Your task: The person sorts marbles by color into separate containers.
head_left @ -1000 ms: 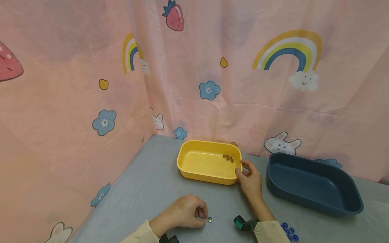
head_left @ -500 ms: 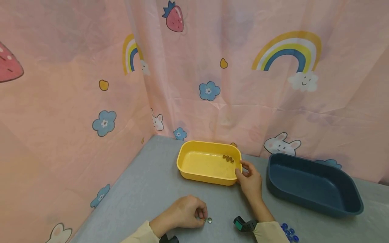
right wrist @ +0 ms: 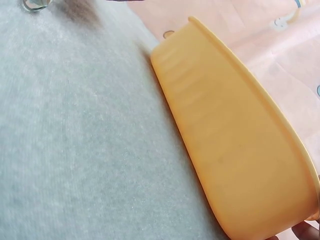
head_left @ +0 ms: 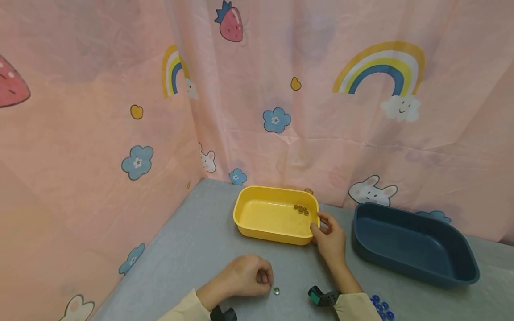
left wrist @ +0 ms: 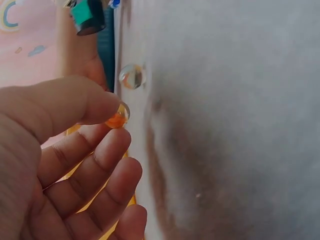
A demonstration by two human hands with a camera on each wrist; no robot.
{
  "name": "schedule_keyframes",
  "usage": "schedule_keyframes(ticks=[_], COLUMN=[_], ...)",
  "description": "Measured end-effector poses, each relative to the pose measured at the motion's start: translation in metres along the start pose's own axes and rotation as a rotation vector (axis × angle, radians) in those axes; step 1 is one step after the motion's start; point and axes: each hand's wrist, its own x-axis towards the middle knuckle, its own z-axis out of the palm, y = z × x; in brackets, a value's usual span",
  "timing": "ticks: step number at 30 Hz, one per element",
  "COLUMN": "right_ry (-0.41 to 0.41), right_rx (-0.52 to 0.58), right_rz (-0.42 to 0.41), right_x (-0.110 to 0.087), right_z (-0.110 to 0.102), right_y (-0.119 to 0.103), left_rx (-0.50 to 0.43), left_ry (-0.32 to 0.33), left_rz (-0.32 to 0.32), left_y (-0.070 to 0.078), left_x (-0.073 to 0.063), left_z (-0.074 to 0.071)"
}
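My left hand (head_left: 246,277) pinches a clear glass marble with an orange swirl (left wrist: 118,117) between thumb and index finger, just over the grey table. A second clear marble (head_left: 276,291) lies on the table right beside those fingertips. The left wrist view shows this loose marble (left wrist: 132,76) beyond the pinched one. My right hand (head_left: 332,243) grips the right end of a yellow plastic tub (head_left: 273,235), thumb and fingers at its rim. Several amber marbles (head_left: 301,209) sit in the tub's right part. From the right wrist, the tub's side wall (right wrist: 230,135) fills much of the view.
A dark blue tub (head_left: 413,267) stands on the table to the right of the yellow one. Several blue marbles (head_left: 383,306) lie near the right sleeve. A pink patterned curtain (head_left: 257,151) closes off the back and left side.
My left hand has risen slightly with the pinched marble, away from the loose one on the table. The right hand and the yellow tub have stayed in place.
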Motion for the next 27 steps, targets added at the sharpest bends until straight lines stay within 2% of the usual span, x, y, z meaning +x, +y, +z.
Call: schedule_keyframes(ticks=[9, 15, 27], right_ry=[0.005, 0.001, -0.004], right_rx=[0.003, 0.009, 0.014], right_rz=[0.006, -0.002, -0.011], right_x=[-0.001, -0.001, 0.0], right_z=[0.001, 0.001, 0.0], right_y=[-0.002, -0.001, 0.001], left_rx=[-0.041, -0.088, -0.089], left_ry=[0.052, 0.13, 0.248], left_rz=[-0.052, -0.031, -0.028], left_y=[-0.003, -0.005, -0.003], left_x=[0.008, 0.015, 0.038], left_z=[-0.016, -0.029, -0.057])
